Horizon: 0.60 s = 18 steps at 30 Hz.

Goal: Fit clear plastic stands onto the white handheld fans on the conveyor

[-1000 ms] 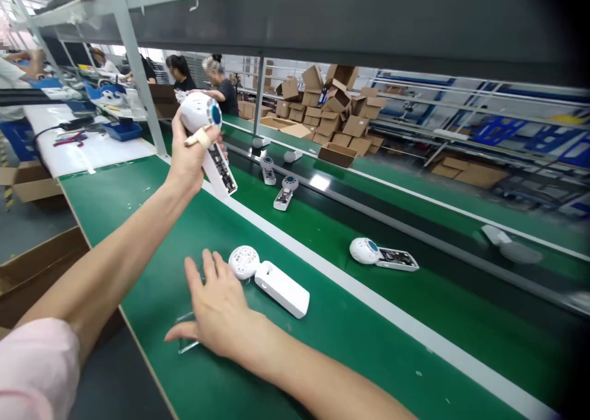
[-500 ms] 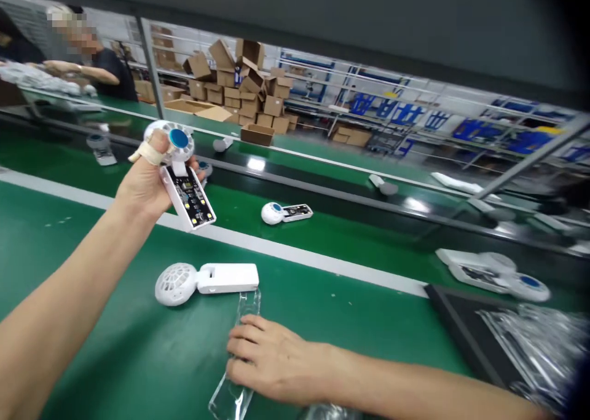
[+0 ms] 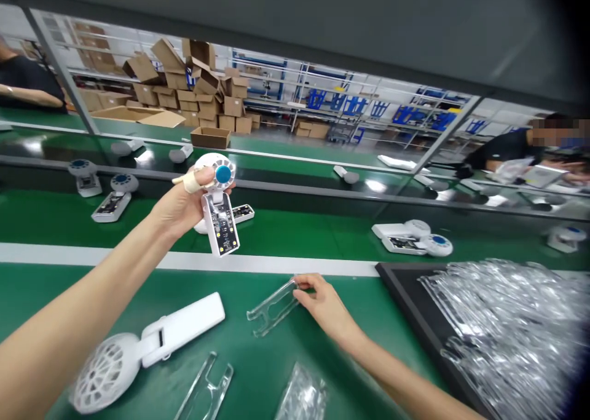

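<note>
My left hand (image 3: 191, 202) grips a white handheld fan (image 3: 220, 214) by its round head, raised over the belt. Its open handle hangs down, showing a black circuit board, and a blue disc marks the head's centre. A pale wrap covers the thumb. Between thumb and fingers of my right hand (image 3: 325, 303) is one end of a clear plastic cover (image 3: 274, 309), its forked end pointing left. Below my left arm lies another white fan (image 3: 184, 324), handle closed. Nearer me, a second clear cover (image 3: 207, 389) and a clump of clear plastic pieces (image 3: 302, 395) rest on the green surface.
At right, a black tray (image 3: 415, 321) holds a heap of clear plastic parts (image 3: 520, 328). Fans with bare boards, such as this pair (image 3: 412, 238), sit along the green belt (image 3: 313, 235). Cardboard boxes (image 3: 198, 94) pile up behind. A co-worker (image 3: 502, 149) is at far right.
The view has swung right. My right hand, earlier spread over a clear cover beside the lying fan, now holds a clear cover further right. My left hand still grips its fan.
</note>
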Tool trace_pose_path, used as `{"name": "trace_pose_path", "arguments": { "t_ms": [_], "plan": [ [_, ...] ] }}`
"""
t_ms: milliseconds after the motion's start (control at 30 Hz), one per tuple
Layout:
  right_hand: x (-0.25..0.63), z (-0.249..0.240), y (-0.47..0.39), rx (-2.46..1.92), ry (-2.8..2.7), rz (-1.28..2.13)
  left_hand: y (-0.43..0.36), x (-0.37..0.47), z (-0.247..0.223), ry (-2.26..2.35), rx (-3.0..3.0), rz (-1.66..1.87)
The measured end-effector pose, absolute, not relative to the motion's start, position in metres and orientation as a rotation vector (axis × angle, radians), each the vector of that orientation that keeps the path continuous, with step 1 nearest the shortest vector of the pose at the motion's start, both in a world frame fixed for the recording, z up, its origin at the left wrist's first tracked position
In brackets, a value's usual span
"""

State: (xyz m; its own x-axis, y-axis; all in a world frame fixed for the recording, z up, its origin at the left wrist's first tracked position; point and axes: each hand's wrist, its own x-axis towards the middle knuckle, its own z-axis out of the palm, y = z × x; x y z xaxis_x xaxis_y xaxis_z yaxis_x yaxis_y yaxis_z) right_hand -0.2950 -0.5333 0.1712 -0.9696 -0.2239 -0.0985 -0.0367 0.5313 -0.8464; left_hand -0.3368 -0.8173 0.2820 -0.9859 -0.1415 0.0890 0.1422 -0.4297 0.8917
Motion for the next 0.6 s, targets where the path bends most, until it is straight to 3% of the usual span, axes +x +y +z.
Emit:
{"name": "trace_pose_path", "arguments": {
  "t_ms": [133,267,600],
  "plan": [
    [-0.282,0.182,-0.527,-0.963,2.768,-0.639,-0.804,-0.339,0.280,-1.528,0.043,-2.596],
    [-0.275,0.187,-0.538,-1.359,2.540,-0.409,-0.800,-0.336,0.278,-1.452,0.029,-2.615],
    [-0.301,0.242,-0.603,-0.967,2.981,-1.253,-0.795,-0.320,0.273,-1.329,-0.011,-2.616]
  ]
}}
